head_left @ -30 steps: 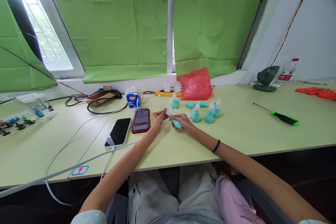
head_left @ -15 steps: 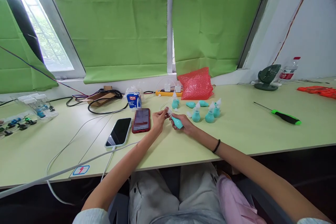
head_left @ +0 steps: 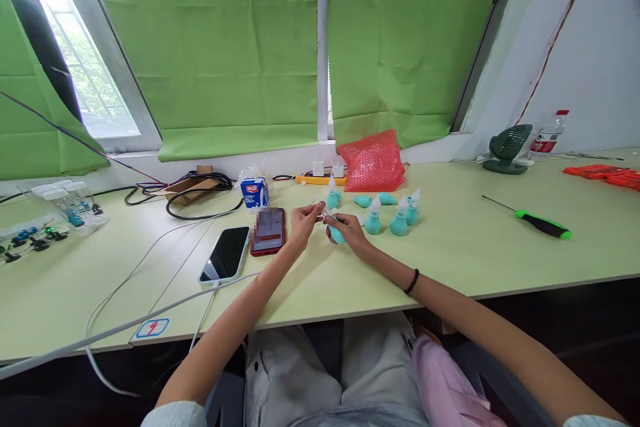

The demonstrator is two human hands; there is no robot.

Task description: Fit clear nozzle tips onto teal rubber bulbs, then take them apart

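My right hand [head_left: 351, 233] is closed around a turquoise bulb nasal aspirator [head_left: 337, 236], its thumb up near the neck. My left hand [head_left: 303, 223] pinches the clear nozzle [head_left: 327, 212] at the bulb's top; fingers partly hide where the two parts meet. To the right, nozzle-topped aspirators [head_left: 399, 222] of the same kind stand upright, several in all, counting one aspirator [head_left: 333, 199] just behind my hands. Two turquoise bulbs [head_left: 363, 201] lie on their sides behind, with no nozzle visible on them.
Left of my hands lie a red-cased phone [head_left: 269, 232] and a white-edged phone [head_left: 225, 255] with a cable. A blue drink carton [head_left: 255, 192], a power strip [head_left: 307, 179] and a red bubble bag [head_left: 374, 163] are behind. At right are a screwdriver [head_left: 543, 223] and a fan [head_left: 509, 149].
My right thumb and fingers have shifted up towards the neck, covering more of the bulb. The nozzle and bulb are tilted slightly differently, and my left hand keeps its pinch.
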